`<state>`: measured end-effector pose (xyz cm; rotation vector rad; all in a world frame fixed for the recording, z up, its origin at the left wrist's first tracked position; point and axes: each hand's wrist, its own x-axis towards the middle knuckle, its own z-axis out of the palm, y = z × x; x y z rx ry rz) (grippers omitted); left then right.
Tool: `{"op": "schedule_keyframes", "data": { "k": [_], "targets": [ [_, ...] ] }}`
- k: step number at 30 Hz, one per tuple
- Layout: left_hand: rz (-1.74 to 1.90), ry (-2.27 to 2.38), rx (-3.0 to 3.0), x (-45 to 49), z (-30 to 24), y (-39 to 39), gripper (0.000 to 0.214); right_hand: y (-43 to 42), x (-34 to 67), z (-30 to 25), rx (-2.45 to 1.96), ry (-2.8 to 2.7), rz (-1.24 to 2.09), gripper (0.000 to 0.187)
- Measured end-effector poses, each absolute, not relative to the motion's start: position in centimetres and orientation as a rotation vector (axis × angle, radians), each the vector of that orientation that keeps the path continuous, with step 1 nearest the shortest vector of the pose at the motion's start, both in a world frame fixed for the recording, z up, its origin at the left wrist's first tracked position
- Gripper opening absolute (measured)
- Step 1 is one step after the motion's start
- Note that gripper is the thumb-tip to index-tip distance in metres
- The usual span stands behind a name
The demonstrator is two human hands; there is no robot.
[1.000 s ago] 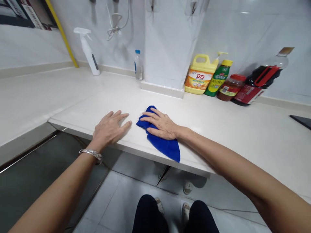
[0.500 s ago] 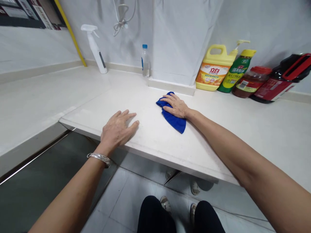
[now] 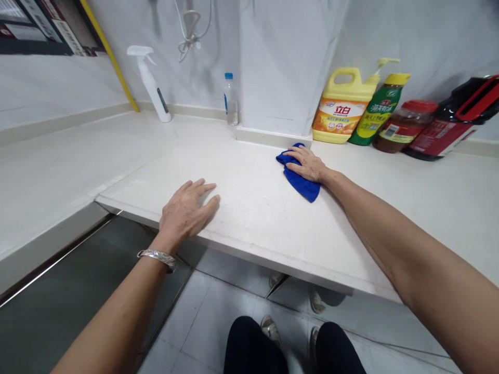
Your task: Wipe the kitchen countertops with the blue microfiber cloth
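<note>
A crumpled blue cloth [image 3: 302,184] lies on the white countertop [image 3: 249,208], close to the foot of the wall column. My right hand [image 3: 306,163] presses down on it, palm over the cloth and fingers curving across its upper part. Part of the cloth is hidden under that palm. Nearer the counter's front edge rests my left hand [image 3: 187,208], fingers spread and nothing in them. A silver bracelet [image 3: 158,258] circles the left wrist.
Along the wall stand a white spray bottle [image 3: 152,88], a clear water bottle [image 3: 231,104], a yellow detergent jug [image 3: 339,114], a green bottle [image 3: 376,111], a red-lidded jar [image 3: 405,127] and a dark red-handled container [image 3: 444,130]. Cables [image 3: 191,39] hang above the counter.
My right hand has slid the blue cloth to the right and slightly back, toward the column's base. My left hand has stayed nearly in place.
</note>
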<state>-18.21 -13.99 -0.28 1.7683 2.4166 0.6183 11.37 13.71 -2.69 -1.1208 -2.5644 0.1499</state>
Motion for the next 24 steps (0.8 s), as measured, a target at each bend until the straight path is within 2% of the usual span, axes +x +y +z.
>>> {"op": "schedule_keyframes", "data": {
  "k": [7,16,24],
  "targets": [
    [0.603,2.428,1.741,-18.1,-0.1,-13.9,0.054,13.7,14.6,-3.0,-1.137,-2.551,0.126,0.063],
    [0.562,2.441,1.756,-18.5,-0.2,-13.5,0.056,11.8,20.6,-3.3,-1.393,-2.458,0.031,0.059],
    [0.549,2.445,1.751,-18.2,0.2,-13.7,0.059,10.0,28.6,-4.6,-1.609,-2.345,-0.062,0.063]
  ]
}}
